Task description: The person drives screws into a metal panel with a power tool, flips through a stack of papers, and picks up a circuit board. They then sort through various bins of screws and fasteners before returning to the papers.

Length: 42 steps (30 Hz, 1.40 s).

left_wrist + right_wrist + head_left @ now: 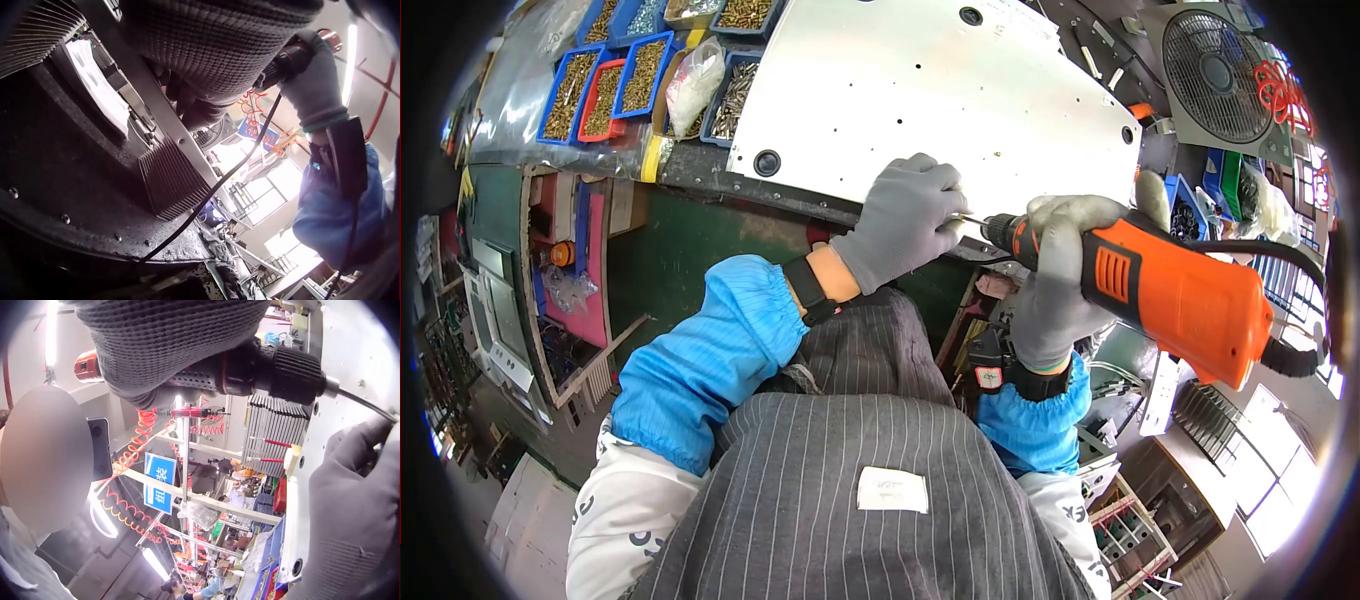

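My right hand (1055, 270), in a grey glove, grips an orange power drill (1185, 295) that points left. From its black chuck (297, 376) a thin metal bit (362, 403) reaches to my left hand (907, 222). That hand, gloved too, has its fingers curled about the bit's tip, beside the near edge of a white panel (850, 95). In the right wrist view the left fingers (356, 450) meet the end of the bit; whether they also hold a small screw, I cannot tell. Small holes and black round fittings (767, 163) dot the panel.
Blue bins (568, 95) and a red bin (603, 100) of small metal parts stand at the far left, beside a plastic bag (696, 80). A fan (1215, 75) is at the far right. The drill's black cable (1270, 255) trails right. Finned metal blocks (172, 178) show below the panel.
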### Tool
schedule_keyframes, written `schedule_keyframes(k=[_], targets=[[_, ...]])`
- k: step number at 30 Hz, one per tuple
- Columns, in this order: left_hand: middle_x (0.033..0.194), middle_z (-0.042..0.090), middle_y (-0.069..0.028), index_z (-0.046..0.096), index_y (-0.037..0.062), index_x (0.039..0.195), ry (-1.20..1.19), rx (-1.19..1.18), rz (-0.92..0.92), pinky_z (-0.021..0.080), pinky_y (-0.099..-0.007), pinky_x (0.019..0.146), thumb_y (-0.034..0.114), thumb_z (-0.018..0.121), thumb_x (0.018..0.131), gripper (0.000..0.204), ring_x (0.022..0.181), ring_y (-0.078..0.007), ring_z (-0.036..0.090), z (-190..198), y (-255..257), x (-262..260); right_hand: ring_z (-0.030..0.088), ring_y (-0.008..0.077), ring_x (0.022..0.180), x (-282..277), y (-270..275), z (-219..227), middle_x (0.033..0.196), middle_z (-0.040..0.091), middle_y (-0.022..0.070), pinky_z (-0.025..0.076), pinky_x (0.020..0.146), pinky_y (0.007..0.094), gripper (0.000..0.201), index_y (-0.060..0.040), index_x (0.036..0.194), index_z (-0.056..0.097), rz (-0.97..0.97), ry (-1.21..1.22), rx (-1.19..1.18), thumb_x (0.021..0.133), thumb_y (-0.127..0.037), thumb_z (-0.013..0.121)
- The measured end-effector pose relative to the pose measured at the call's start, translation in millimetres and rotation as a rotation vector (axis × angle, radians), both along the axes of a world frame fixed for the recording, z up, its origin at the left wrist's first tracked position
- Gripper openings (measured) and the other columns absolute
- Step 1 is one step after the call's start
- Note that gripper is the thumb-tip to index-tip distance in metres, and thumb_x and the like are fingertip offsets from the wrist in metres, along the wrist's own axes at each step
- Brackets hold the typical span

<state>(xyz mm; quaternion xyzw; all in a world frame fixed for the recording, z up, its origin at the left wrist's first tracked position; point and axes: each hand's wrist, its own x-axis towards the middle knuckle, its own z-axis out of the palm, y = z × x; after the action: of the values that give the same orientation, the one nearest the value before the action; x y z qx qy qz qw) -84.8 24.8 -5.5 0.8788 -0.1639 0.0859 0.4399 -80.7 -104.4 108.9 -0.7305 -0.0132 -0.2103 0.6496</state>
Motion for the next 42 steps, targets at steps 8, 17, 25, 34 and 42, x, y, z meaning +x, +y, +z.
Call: schedule_keyframes(k=[8,17,25,34,42], targets=[[0.093,0.062,-0.0042,0.07,0.0096,0.092,0.022,0.05,-0.004,0.05,-0.0404,0.076,0.012,0.073,0.073,0.02,0.087,-0.0265,0.06,17,23,17,0.059,0.0172,0.066,12,-30,47,0.074,0.061,0.0072,0.052,0.069,0.0366,0.062,0.0023,0.144,0.033,0.194,-0.295,0.236,0.088,0.005,0.059],[0.089,0.061,-0.0062,0.066,0.0128,0.088,-0.065,0.427,-0.052,0.053,-0.0376,0.072,0.006,0.063,0.077,0.013,0.085,-0.0244,0.064,10,-41,83,0.05,0.0152,0.078,-3,-89,51,0.084,0.053,0.0041,0.043,0.08,0.0352,0.055,0.0004,0.139,0.044,0.079,-0.193,0.316,0.089,-0.014,0.063],[0.092,0.062,-0.0107,0.064,0.0052,0.111,0.022,0.277,-0.08,0.054,-0.0334,0.067,0.005,0.059,0.083,0.028,0.079,-0.0243,0.063,27,-35,38,0.044,0.0155,0.077,-12,-98,55,0.082,0.044,0.0013,0.038,0.08,0.0328,0.029,-0.0013,0.11,0.053,-0.014,-0.227,0.363,0.088,-0.015,0.065],[0.089,0.052,-0.0008,0.057,-0.0006,0.116,1.336,-1.235,-0.13,0.043,-0.0195,0.063,0.031,0.049,0.106,0.034,0.073,-0.0045,0.045,52,-17,-14,0.042,0.0117,0.071,-12,-75,58,0.074,0.041,0.0003,0.036,0.075,0.0292,0.024,-0.0086,0.089,0.046,0.055,-0.155,0.411,0.085,-0.02,0.067],[0.088,0.049,0.0001,0.057,0.0008,0.113,1.361,-1.438,-0.178,0.042,-0.0196,0.062,0.04,0.051,0.104,0.041,0.072,-0.005,0.044,53,-10,-15,0.044,0.0118,0.066,-8,-66,58,0.072,0.05,0.0013,0.038,0.066,0.0265,0.019,-0.0096,0.089,0.05,0.225,-0.11,0.525,0.086,-0.014,0.068]])
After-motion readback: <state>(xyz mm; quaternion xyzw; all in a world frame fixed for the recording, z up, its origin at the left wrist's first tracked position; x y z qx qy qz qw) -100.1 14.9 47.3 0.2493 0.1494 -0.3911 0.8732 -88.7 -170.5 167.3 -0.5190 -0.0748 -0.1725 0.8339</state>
